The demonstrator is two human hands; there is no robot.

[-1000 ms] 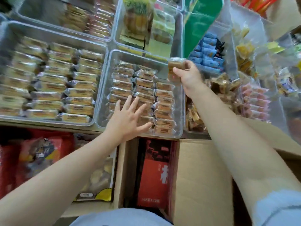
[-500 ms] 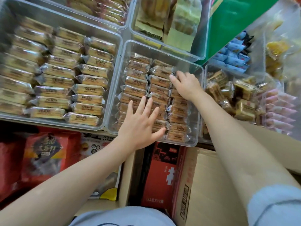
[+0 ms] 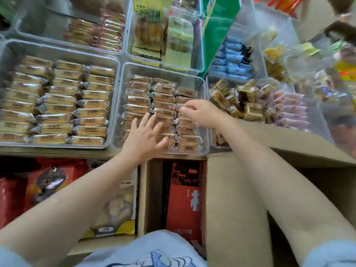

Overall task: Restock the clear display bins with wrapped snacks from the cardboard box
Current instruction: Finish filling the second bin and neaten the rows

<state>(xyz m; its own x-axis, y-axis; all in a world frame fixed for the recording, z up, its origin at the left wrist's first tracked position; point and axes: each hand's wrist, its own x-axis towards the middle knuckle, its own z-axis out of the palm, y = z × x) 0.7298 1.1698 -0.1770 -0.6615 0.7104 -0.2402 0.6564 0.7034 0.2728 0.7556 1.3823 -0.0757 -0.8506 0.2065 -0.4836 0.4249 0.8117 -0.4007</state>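
The middle clear bin [image 3: 205,84] holds three columns of brown wrapped snacks [image 3: 137,99]. My left hand [image 3: 144,136] lies flat with fingers spread on the packets at the bin's near side, holding nothing. My right hand [image 3: 201,112] is over the right column, its fingers curled and its fingertips pinching a wrapped snack [image 3: 180,108] that lies in the row. The cardboard box [image 3: 233,191] stands below the bins under my right forearm, with one flap open. What is inside the box is hidden.
A larger clear bin [image 3: 57,50] of pale wrapped bars sits to the left. On the right, another bin [image 3: 209,81] holds brown cube snacks, with blue and pink packets beyond. More bins stand behind. A red carton [image 3: 183,195] and red bags [image 3: 48,182] sit below the shelf.
My right hand brought a wrapped snack down from above the bin's far right corner into the right column, then slid nearer along it. My left hand stayed flat on the packets.
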